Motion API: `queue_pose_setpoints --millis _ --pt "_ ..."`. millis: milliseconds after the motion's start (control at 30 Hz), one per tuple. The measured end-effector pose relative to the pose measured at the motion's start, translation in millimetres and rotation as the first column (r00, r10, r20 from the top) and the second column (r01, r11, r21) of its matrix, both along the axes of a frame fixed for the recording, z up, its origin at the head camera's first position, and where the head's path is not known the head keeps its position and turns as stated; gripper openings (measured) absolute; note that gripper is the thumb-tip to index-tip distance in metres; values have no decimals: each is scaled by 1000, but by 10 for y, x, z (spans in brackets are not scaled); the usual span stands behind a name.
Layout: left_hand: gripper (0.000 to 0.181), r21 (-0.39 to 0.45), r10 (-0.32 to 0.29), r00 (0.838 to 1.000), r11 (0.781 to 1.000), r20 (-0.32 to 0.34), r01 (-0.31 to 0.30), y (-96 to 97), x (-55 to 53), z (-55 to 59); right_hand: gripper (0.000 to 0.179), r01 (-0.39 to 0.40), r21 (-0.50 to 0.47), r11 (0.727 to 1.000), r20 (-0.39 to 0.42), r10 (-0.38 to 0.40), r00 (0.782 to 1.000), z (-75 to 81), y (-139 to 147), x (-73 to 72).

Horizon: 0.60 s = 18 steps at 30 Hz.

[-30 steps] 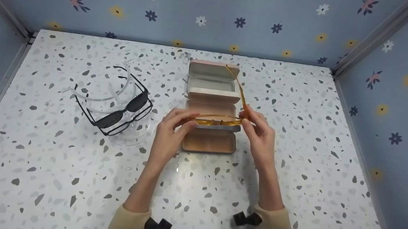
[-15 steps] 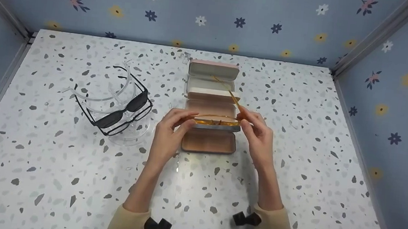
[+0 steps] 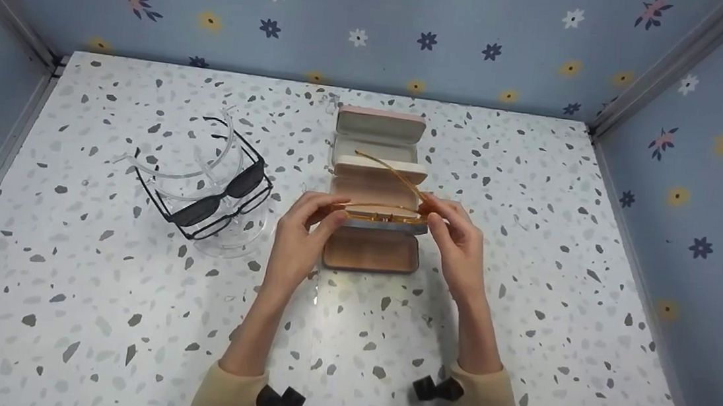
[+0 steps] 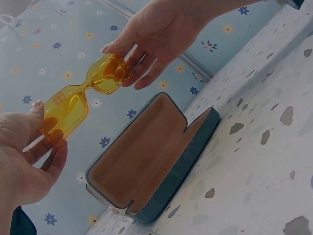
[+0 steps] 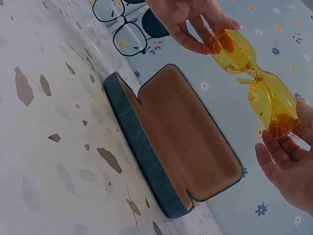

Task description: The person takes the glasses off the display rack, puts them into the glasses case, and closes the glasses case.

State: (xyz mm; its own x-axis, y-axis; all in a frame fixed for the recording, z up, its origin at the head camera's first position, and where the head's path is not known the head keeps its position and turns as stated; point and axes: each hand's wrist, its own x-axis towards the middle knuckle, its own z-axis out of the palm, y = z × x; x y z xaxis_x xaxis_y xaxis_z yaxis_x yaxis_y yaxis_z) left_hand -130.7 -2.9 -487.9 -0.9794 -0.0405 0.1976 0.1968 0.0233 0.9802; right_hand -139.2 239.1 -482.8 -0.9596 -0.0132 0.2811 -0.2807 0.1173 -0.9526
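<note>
Yellow-tinted see-through glasses [image 4: 68, 113] are held level above an open teal glasses case [image 4: 182, 167] with a brown lining. My left hand [image 3: 299, 240] pinches the left end of the frame between thumb and fingers. At the other end, my right hand [image 3: 460, 249] pinches the frame near the hinge. One temple lies folded along the back of the lenses. The right temple [image 3: 392, 170] angles partway inward, its tip pointing to the back left. Fingers partly hide both ends of the glasses.
Two more open cases stand in line behind: a brown-lined one [image 3: 376, 191] and a grey-lined one [image 3: 380, 125]. To the left, dark sunglasses [image 3: 245, 180], black-framed glasses [image 3: 213, 227] and clear plastic pieces [image 3: 188, 175] lie tangled together. Flowered walls [image 3: 389, 53] bound the speckled table [image 3: 523, 311].
The right temple has swung inward to the left, from pointing nearly straight back to slanting across behind the lenses. Both hands stay almost in place, still gripping the frame.
</note>
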Motion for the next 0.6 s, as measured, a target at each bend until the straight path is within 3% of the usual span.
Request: queue_pose_setpoints --millis 400,600 --pt "26 -8 32 999 999 -4 -32 -3 -7 -11 29 -6 21 1000 -7 7 1000 -10 -9 -4" --pt "28 41 41 999 998 10 -42 1 5 -12 28 -3 24 1000 -7 3 1000 -5 -14 -1"
